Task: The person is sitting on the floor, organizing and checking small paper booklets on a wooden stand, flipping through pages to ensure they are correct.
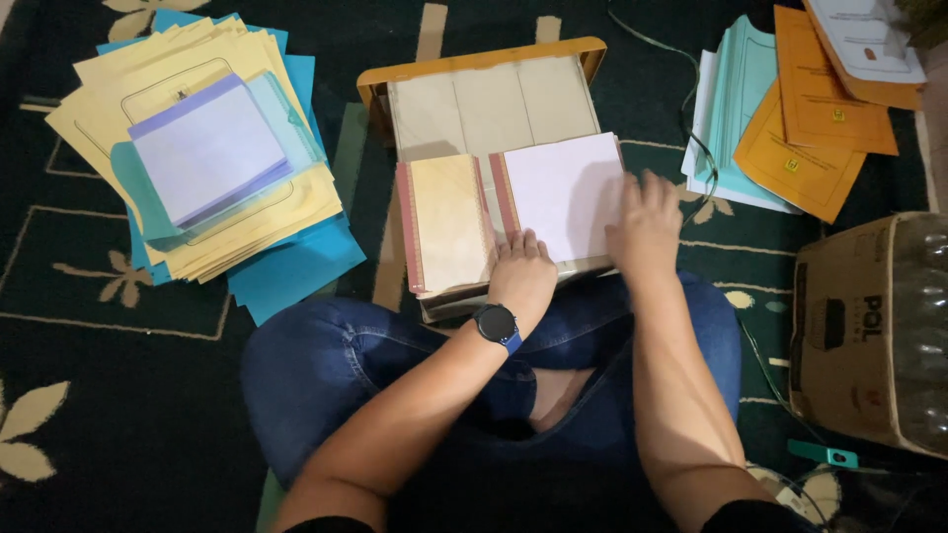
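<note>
White page on the right, tan one on the left: the open book sits on the person's lap, left hand flat at its spine, right hand spread holding the white page. Yellow-and-blue folder stack lies far left on the carpet, orange envelopes top right, cardboard box at right.

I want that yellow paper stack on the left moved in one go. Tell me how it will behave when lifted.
The yellow stack is probably floppy: thin sheets, edges already fanned and askew. It would likely slide apart, since the sheets look smooth and loosely piled. The lilac booklet and clear sleeve lying on top may slip off if it tilts.
</note>
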